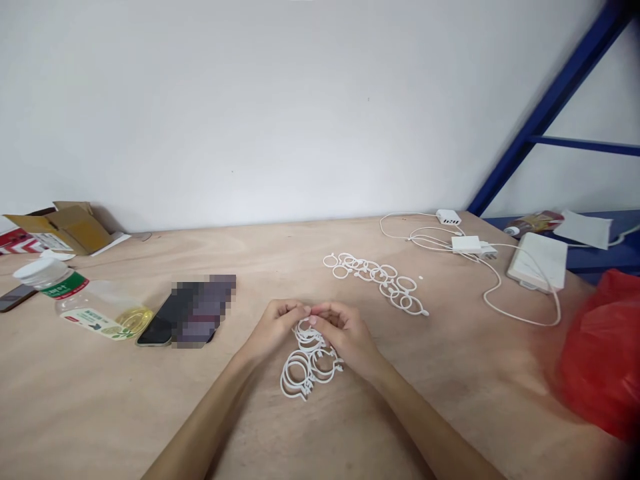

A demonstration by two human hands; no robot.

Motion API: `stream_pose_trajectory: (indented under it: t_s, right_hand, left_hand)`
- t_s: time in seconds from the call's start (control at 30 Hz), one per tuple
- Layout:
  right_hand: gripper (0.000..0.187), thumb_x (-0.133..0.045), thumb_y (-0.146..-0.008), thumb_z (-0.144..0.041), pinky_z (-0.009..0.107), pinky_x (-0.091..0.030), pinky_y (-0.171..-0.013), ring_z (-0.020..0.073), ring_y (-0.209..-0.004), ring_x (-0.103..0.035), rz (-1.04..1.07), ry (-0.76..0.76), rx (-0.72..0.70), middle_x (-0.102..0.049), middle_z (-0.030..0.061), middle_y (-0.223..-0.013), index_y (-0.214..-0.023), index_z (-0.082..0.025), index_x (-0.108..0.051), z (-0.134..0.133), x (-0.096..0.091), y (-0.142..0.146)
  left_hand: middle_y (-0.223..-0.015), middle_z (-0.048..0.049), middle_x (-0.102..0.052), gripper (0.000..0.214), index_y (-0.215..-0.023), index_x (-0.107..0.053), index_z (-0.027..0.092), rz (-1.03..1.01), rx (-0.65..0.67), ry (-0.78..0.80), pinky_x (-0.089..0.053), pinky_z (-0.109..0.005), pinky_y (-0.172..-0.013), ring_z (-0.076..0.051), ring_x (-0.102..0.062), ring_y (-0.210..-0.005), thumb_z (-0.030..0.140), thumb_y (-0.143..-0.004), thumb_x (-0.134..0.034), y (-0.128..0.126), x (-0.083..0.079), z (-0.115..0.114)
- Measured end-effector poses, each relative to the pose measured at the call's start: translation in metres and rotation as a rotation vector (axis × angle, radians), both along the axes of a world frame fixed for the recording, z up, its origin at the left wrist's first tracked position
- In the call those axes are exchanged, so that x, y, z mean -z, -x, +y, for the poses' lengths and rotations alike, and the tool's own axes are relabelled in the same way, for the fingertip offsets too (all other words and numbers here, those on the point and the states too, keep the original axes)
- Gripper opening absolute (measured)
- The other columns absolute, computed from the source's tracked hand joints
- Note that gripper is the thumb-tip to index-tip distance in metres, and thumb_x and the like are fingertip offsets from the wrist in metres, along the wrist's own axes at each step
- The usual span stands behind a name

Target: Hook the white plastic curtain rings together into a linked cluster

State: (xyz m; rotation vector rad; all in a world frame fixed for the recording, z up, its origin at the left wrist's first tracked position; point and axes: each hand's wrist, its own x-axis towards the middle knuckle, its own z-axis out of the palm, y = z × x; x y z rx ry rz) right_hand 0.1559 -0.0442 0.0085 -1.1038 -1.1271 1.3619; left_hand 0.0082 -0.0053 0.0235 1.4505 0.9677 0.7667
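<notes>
On the table (310, 440), the left hand (275, 321) and right hand (350, 335) are meeting at their fingertips over a cluster of white rings (311, 365); I cannot tell whether they are pinching one. These are likely handling light, springy and snappable, best held by their rims, and are showing thin bands with small tabs (340, 364).

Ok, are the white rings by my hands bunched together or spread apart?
Bunched together: the white rings overlap one another in a cluster, with your left hand and right hand at its far end.
</notes>
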Motion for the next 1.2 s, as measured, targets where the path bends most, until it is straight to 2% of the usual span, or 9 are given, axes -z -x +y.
stream_pose_trajectory:
  t_s: [0.17, 0.33, 0.43, 0.53, 0.6, 0.73, 0.87, 1.03, 1.2]
  right_hand:
    - [0.025, -0.072, -0.068, -0.036, 0.021, -0.029, -0.043, 0.0049, -0.042, -0.042, 0.338, 0.124, 0.016, -0.057, -0.003, -0.058, -0.064, -0.016, -0.058, -0.001, -0.011, -0.005]
    - [0.03, -0.066, -0.077, -0.04, 0.02, -0.014, -0.037, 0.0002, -0.036, -0.031, 0.379, 0.235, -0.288, -0.057, -0.0013, -0.062, -0.065, -0.013, -0.058, -0.005, -0.02, -0.015]
    - [0.031, -0.067, -0.078, -0.038, 0.018, -0.011, -0.036, -0.0016, -0.035, -0.028, 0.419, 0.266, -0.393, -0.058, -0.0002, -0.064, -0.063, -0.011, -0.058, -0.006, -0.018, -0.018]
    - [0.028, -0.071, -0.076, -0.032, 0.016, -0.012, -0.035, -0.0016, -0.035, -0.029, 0.537, 0.303, -0.391, -0.059, -0.0001, -0.06, -0.061, -0.011, -0.059, -0.006, -0.013, -0.016]
    - [0.026, -0.073, -0.074, -0.03, 0.015, -0.012, -0.034, -0.0018, -0.033, -0.025, 0.667, 0.318, -0.376, -0.054, -0.0034, -0.051, -0.061, -0.011, -0.06, -0.007, -0.008, -0.011]
    - [0.027, -0.073, -0.074, -0.031, 0.014, -0.011, -0.033, -0.0022, -0.031, -0.015, 0.857, 0.327, -0.363, -0.049, -0.006, -0.044, -0.059, -0.012, -0.06, -0.013, -0.001, 0.0]
    - [0.027, -0.073, -0.075, -0.03, 0.013, -0.012, -0.034, -0.002, -0.033, -0.014, 0.861, 0.302, -0.351, -0.051, -0.0051, -0.046, -0.06, -0.011, -0.06, -0.017, -0.001, 0.004]
    - [0.028, -0.075, -0.072, -0.032, 0.016, -0.014, -0.037, 0.0003, -0.037, -0.014, 0.857, 0.251, -0.279, -0.045, -0.0072, -0.048, -0.059, -0.014, -0.058, -0.018, -0.013, -0.002]
    - [0.032, -0.067, -0.076, -0.043, 0.023, -0.014, -0.041, 0.0037, -0.039, -0.021, 0.479, 0.209, -0.178, -0.047, -0.0042, -0.05, -0.06, -0.016, -0.061, -0.012, -0.015, -0.005]
  left_hand:
    - [-0.048, 0.0057, -0.03, 0.056, -0.064, -0.061, 0.013, -0.185, 0.145, 0.159, -0.026, -0.025, -0.055, -0.01, -0.03, -0.05, 0.062, -0.083, -0.043, 0.005, 0.003, -0.002]
    - [-0.048, 0.0045, -0.038, 0.056, -0.057, -0.054, 0.014, -0.306, 0.134, 0.267, -0.027, -0.023, -0.053, -0.008, -0.03, -0.049, 0.064, -0.08, -0.049, 0.0, -0.003, -0.015]
    - [-0.055, -0.0005, -0.052, 0.05, -0.055, -0.052, 0.014, -0.396, 0.163, 0.397, -0.035, -0.024, -0.059, -0.01, -0.044, -0.054, 0.057, -0.078, -0.058, -0.006, -0.006, -0.023]
    - [-0.054, 0.0, -0.052, 0.042, -0.054, -0.052, 0.014, -0.511, 0.161, 0.479, -0.04, -0.024, -0.063, -0.011, -0.05, -0.056, 0.047, -0.073, -0.07, -0.011, -0.007, -0.028]
    - [-0.045, 0.0047, -0.042, 0.041, -0.054, -0.054, 0.013, -0.571, 0.133, 0.492, -0.035, -0.02, -0.053, -0.006, -0.037, -0.044, 0.045, -0.071, -0.072, -0.011, -0.006, -0.029]
    - [-0.038, 0.0116, -0.019, 0.042, -0.056, -0.057, 0.01, -0.611, 0.164, 0.5, -0.008, -0.018, -0.038, -0.001, -0.007, -0.036, 0.047, -0.07, -0.073, -0.009, 0.0, -0.029]
    - [-0.037, 0.0124, -0.016, 0.041, -0.055, -0.053, 0.011, -0.685, 0.219, 0.525, -0.003, -0.018, -0.035, 0.0, -0.005, -0.033, 0.044, -0.071, -0.072, -0.008, 0.003, -0.029]
    - [-0.041, 0.0118, -0.014, 0.047, -0.052, -0.04, 0.015, -0.805, 0.178, 0.529, -0.015, -0.017, -0.039, -0.001, -0.011, -0.036, 0.043, -0.071, -0.072, -0.01, -0.003, -0.032]
    - [-0.044, 0.0097, -0.024, 0.046, -0.056, -0.046, 0.015, -0.532, 0.092, 0.401, -0.014, -0.02, -0.041, -0.003, -0.013, -0.04, 0.053, -0.074, -0.064, -0.012, -0.002, -0.029]
